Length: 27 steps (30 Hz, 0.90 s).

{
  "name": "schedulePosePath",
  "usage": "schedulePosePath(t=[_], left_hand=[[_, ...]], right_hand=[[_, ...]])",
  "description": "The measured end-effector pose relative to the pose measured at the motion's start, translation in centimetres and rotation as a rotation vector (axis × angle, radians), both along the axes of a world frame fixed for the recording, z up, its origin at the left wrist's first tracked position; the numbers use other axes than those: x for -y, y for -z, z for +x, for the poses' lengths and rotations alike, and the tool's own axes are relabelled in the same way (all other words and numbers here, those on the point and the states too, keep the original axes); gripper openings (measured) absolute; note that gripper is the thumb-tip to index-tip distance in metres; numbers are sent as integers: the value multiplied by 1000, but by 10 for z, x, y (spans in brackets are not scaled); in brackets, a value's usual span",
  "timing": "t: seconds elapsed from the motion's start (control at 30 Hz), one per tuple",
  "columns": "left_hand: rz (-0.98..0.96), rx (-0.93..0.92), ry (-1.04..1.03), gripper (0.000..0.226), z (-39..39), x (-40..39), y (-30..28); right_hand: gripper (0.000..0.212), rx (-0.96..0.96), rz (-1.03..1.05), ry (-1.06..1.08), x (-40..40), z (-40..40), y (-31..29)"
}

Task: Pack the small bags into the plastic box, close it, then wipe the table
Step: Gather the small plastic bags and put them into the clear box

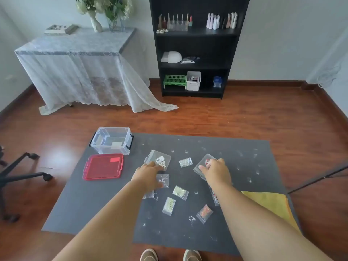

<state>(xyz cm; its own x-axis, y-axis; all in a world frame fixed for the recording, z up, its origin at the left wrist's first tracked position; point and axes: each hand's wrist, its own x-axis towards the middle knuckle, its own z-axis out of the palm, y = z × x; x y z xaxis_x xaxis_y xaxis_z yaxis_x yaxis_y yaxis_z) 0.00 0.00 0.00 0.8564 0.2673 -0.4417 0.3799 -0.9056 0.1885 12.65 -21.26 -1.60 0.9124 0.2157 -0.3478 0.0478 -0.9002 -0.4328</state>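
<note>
The fingers of the right hand (216, 171) were curled over a clear zip bag with red pieces (204, 163) and gripped its top. The fingers of the left hand (148, 173) lay on the near edge of a larger clear bag with white flowers (159, 158); I could not tell if they pinched it. Other small bags were spread on the grey table (105, 210) around the hands: a white one (185, 162) between them, two pale green ones (180, 192) and an orange one (204, 213) nearer to the person. The open plastic box (112, 140) stood at the far left corner, with its red lid (103, 166) just beside it. A yellow cloth (271, 204) lay at the right edge.
</note>
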Motion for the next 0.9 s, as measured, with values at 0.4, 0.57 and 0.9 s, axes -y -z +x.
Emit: schedulePosePath(t=[0.4,0.57,0.9], left_hand=[[-111,104,-89,30,3,-11,12],[-229,197,-149,9,-4,-13,10],[-331,417,-257,12,-24,-26,-17]], right_hand=[[24,43,242,208,-8,3,11],[18,-20,352,155,9,11,15],[18,-92,626,248,-7,21,-17]])
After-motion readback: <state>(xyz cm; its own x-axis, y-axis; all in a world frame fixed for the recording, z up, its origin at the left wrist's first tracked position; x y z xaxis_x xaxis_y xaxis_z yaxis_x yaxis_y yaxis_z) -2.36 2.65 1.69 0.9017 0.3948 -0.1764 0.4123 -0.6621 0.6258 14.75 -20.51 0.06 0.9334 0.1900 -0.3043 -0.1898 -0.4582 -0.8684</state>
